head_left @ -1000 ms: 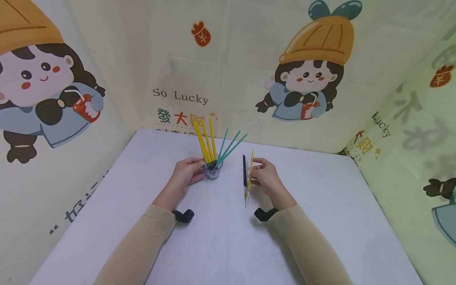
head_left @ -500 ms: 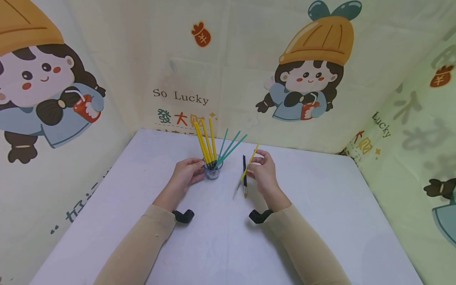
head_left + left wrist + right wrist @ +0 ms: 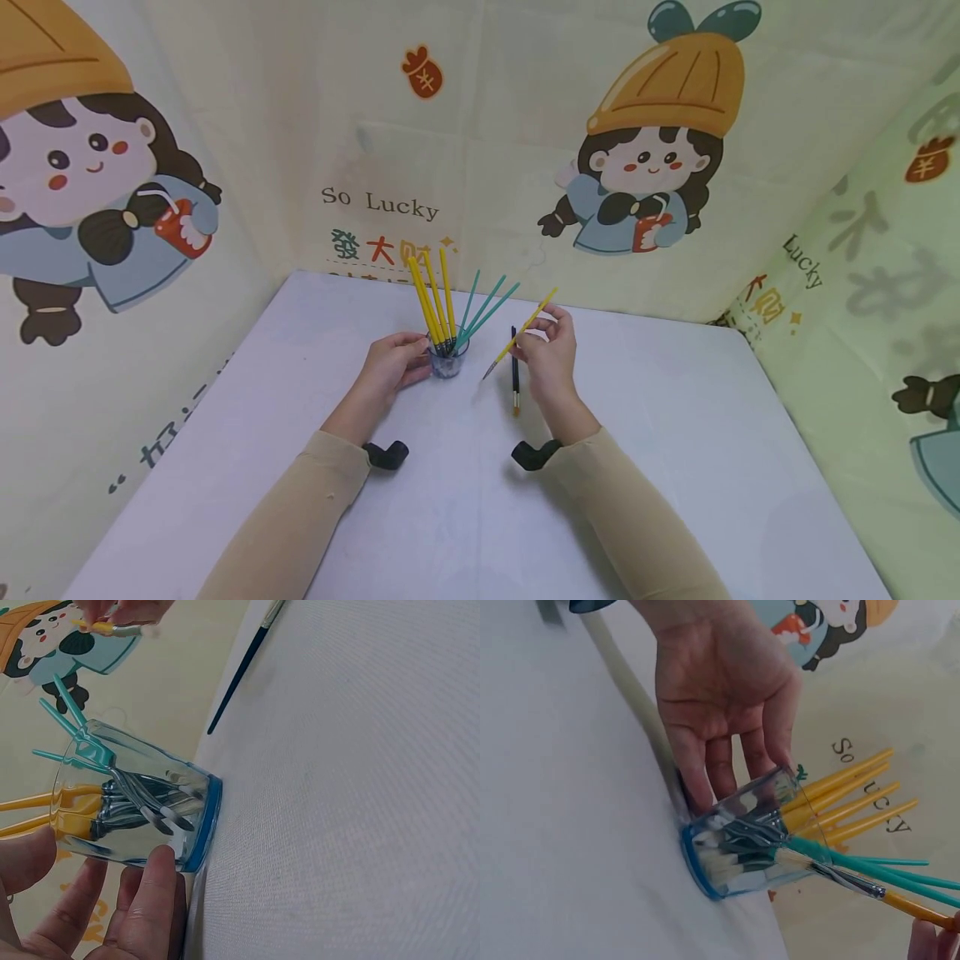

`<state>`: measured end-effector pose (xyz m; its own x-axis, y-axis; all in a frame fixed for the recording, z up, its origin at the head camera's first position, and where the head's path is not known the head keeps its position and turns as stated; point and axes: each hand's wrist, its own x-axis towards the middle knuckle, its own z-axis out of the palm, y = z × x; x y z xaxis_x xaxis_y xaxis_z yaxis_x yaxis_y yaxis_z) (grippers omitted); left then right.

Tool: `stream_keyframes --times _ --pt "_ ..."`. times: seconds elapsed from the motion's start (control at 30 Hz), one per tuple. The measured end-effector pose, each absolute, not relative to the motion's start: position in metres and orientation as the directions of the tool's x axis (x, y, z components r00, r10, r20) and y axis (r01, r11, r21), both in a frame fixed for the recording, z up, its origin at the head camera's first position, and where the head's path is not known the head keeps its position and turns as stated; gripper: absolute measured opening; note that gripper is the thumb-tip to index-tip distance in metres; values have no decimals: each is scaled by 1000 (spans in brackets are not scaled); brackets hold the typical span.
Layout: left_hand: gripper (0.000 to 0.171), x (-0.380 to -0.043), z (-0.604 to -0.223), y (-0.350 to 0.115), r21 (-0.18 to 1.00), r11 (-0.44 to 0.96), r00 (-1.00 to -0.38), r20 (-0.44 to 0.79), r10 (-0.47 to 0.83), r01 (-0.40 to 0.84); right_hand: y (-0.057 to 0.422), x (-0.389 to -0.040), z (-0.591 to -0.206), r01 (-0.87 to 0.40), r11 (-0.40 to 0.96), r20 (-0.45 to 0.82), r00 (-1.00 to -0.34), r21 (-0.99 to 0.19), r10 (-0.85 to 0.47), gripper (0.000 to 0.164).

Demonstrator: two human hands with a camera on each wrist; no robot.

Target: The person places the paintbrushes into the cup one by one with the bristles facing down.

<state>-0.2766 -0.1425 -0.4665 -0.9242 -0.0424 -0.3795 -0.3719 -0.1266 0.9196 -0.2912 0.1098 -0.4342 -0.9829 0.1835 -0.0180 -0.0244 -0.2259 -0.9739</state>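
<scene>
A clear glass cup with a blue base stands upright on the table, bristle ends down inside it. Several yellow paintbrushes and teal paintbrushes lean out of its top. My left hand holds the cup from the left, thumb near the rim and fingers along its side. To the right of the cup, my right hand pinches a yellow paintbrush, raised and tilted with its bristles down to the left. Below that hand a dark blue paintbrush lies on the table.
The white-covered table ends at a printed cloth backdrop behind and at both sides. A black strap piece sits at the left wrist, another at the right.
My right hand has lifted the yellow paintbrush off its place beside the dark blue one, moved it left and up, and tilted its bristles towards the cup. The left hand stays on the cup.
</scene>
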Motion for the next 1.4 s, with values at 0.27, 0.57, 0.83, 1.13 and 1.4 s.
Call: stream_keyframes --times 0.27,0.57,0.83,1.13,1.4 --pt "33 -276 -465 -142 920 -128 -925 -378 -44 -370 99 -288 -429 -95 -315 29 -978 -944 208 60" --pt "33 -276 -465 -142 921 -128 -925 -377 -46 -369 85 -293 -427 -129 -360 42 -970 -924 240 59" --pt "36 -278 -466 -142 915 -161 -923 -381 -47 -370 67 -295 -429 -212 -435 103 -960 -875 261 62" --pt "35 -280 -468 -143 911 -153 -918 -393 -48 -382 57 -299 -438 -233 -408 119 -951 -883 285 59" --pt "35 -280 -467 -144 909 -148 -916 -400 -44 -390 54 -300 -450 -179 -376 81 -962 -909 261 55"
